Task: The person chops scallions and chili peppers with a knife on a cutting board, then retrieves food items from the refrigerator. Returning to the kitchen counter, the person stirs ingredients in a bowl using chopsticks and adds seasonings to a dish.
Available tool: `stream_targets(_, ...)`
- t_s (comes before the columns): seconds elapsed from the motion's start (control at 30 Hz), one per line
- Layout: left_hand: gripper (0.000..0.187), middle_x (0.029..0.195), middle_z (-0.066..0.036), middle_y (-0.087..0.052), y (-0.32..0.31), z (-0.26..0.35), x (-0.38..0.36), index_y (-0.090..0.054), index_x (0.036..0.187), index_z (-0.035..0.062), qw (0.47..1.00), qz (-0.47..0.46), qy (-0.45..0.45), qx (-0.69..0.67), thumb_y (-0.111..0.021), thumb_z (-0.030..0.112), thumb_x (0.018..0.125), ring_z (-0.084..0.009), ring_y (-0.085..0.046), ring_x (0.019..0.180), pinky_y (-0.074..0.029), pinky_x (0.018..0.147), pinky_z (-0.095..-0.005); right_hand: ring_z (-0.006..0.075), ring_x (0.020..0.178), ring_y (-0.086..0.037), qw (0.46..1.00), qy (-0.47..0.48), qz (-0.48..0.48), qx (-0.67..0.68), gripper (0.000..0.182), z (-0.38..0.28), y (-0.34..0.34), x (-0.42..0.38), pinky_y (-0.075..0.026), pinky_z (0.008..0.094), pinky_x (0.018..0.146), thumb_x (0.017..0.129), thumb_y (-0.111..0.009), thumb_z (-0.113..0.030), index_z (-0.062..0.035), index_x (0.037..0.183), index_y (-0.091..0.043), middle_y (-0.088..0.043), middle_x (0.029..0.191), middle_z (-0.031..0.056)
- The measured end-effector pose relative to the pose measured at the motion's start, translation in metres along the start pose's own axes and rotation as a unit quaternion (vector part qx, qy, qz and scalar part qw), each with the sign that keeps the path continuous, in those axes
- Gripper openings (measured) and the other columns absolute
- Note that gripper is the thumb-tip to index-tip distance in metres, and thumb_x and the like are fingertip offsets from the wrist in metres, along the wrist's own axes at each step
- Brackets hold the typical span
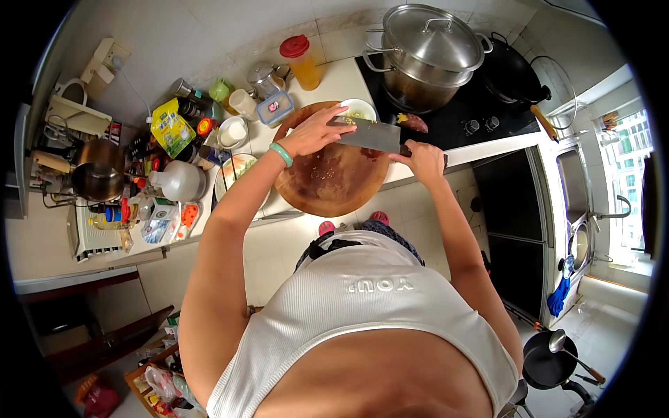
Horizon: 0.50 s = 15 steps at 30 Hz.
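A white top is filling the near middle. Farther off, the left hand is reaching over a round board, mostly open, its fingers stretching by the left end of a big knife. I cannot tell if they are pinching anything. Little pale bits are lying on the flat blade; they are looking soft and easy to tip off. The knife is sitting over the far right part of the board, near a white bowl. It is looking stiff and a bit heavy, and its smooth side may be slippery, so the handle is the safest place for gripping. On the right, the right hand is closing around that handle.
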State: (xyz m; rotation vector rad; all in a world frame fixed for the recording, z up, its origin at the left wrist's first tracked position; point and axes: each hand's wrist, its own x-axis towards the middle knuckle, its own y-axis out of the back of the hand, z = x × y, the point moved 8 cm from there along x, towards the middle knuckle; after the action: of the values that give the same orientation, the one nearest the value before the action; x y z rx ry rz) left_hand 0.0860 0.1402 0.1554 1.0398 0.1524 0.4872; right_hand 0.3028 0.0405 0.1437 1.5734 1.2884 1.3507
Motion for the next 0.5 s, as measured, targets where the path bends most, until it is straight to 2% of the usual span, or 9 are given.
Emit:
stream_targets(0.07,0.036,0.153,-0.009,-0.021,-0.008,-0.015,0.006,-0.055,0.132,0.03,0.999,-0.024,0.012,0.025,-0.043,0.027,0.097,-0.0327,-0.014,0.142,-0.013,0.117,-0.0444,0.0271,0.055,-0.061,1.0,0.006,-0.009,-0.002,0.06,0.001,0.0,0.001,-0.047,0.0372,0.049,0.07,-0.06,-0.068,-0.0077,0.068,-0.059,-0.06,0.058,0.0107)
stream_targets(0.1,0.036,0.153,-0.009,-0.021,-0.008,-0.02,0.01,-0.055,0.132,0.03,0.999,-0.023,0.012,0.026,-0.043,0.027,0.097,-0.0327,-0.014,0.142,-0.013,0.117,-0.0444,0.0267,0.055,-0.061,1.0,0.014,-0.022,-0.002,0.061,0.001,-0.002,0.0,-0.047,0.0368,0.049,0.07,-0.059,-0.069,-0.008,0.069,-0.059,-0.06,0.058,0.0107)
stream_targets(0.17,0.036,0.153,-0.01,-0.019,-0.016,-0.043,0.015,-0.053,0.133,0.0317,0.99,-0.064,0.096,0.08,-0.041,0.029,0.099,-0.0327,-0.013,0.143,-0.013,0.117,-0.0451,0.0262,0.054,-0.061,0.999,0.022,-0.024,-0.004,0.06,0.002,-0.005,-0.002,-0.047,0.0366,0.048,0.07,-0.06,-0.068,-0.0084,0.07,-0.061,-0.059,0.057,0.0103)
stream_targets(0.23,0.034,0.151,-0.009,-0.024,-0.021,-0.052,0.022,-0.057,0.129,0.027,0.99,-0.039,0.104,0.086,-0.04,0.032,0.1,-0.0304,-0.016,0.142,-0.018,0.116,-0.0404,0.026,0.054,-0.061,0.999,0.029,-0.035,-0.007,0.06,0.001,-0.007,-0.003,-0.047,0.0366,0.048,0.07,-0.06,-0.068,-0.0084,0.07,-0.061,-0.059,0.056,0.01)
stream_targets(0.3,0.029,0.136,-0.009,-0.044,-0.009,-0.051,0.033,-0.068,0.113,0.0175,0.995,0.073,0.066,-0.025,-0.048,0.03,0.097,-0.0283,-0.039,0.13,-0.034,0.106,-0.0362,0.0259,0.054,-0.062,0.999,0.026,-0.045,-0.012,0.06,0.003,-0.011,-0.005,-0.048,0.0364,0.048,0.069,-0.061,-0.068,-0.0083,0.069,-0.061,-0.059,0.056,0.0098)
stream_targets(0.33,0.029,0.136,-0.009,-0.044,-0.008,-0.052,0.039,-0.068,0.113,0.0175,0.995,0.074,0.066,-0.024,-0.048,0.03,0.097,-0.0283,-0.039,0.13,-0.034,0.106,-0.0362,0.026,0.054,-0.062,0.999,0.024,-0.035,-0.01,0.059,0.004,-0.011,-0.006,-0.048,0.0364,0.048,0.069,-0.062,-0.068,-0.0083,0.069,-0.061,-0.059,0.056,0.0096)
stream_targets(0.4,0.022,0.106,-0.008,-0.061,0.002,-0.061,0.046,-0.073,0.089,0.0073,0.979,0.12,0.143,-0.083,-0.062,0.027,0.088,-0.0269,-0.055,0.105,-0.044,0.091,-0.0359,0.0261,0.054,-0.062,0.999,0.025,-0.026,-0.009,0.059,0.004,-0.009,-0.008,-0.048,0.0364,0.048,0.069,-0.062,-0.067,-0.0082,0.069,-0.061,-0.06,0.057,0.0094)
stream_targets(0.43,0.022,0.106,-0.008,-0.061,0.006,-0.057,0.051,-0.073,0.089,0.0073,0.978,0.123,0.144,-0.083,-0.062,0.027,0.088,-0.0269,-0.055,0.105,-0.044,0.091,-0.0359,0.0264,0.054,-0.062,0.999,0.018,-0.026,-0.003,0.058,0.005,-0.007,-0.01,-0.048,0.0368,0.048,0.069,-0.063,-0.066,-0.0082,0.069,-0.061,-0.06,0.058,0.0091)
stream_targets(0.5,0.012,0.091,-0.007,-0.062,0.026,-0.046,0.054,-0.072,0.082,0.0053,0.966,0.215,0.131,-0.057,-0.068,0.017,0.081,-0.0273,-0.057,0.09,-0.047,0.083,-0.0367,0.0267,0.055,-0.062,1.0,0.013,-0.027,0.003,0.058,0.004,-0.003,-0.014,-0.048,0.0371,0.049,0.069,-0.064,-0.066,-0.0082,0.068,-0.061,-0.061,0.059,0.0087)
